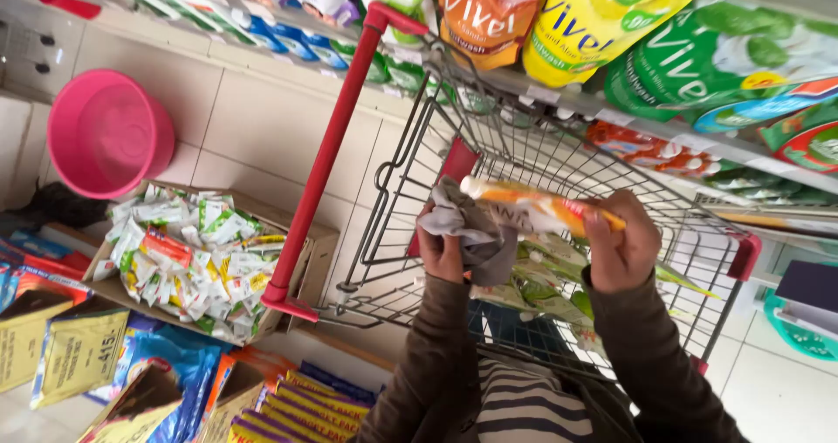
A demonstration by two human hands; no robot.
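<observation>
Your left hand [443, 249], at centre frame, is clenched around a grey cloth [476, 226], pressing it against one end of an orange and white pouch [534, 206]. Your right hand [621, 242], just right of centre, grasps the other end of that pouch, fingers wrapped over its upper edge. The pouch is held level above a wire shopping trolley [410, 159] with a red handle, and green and white pouches [546, 290] lie in the basket beneath. At lower left a cardboard box [321, 244] holds small sachets [188, 255]. A pink bucket [109, 130] sits upper left. Shelved refill packs [611, 33] line the top of the frame.
</observation>
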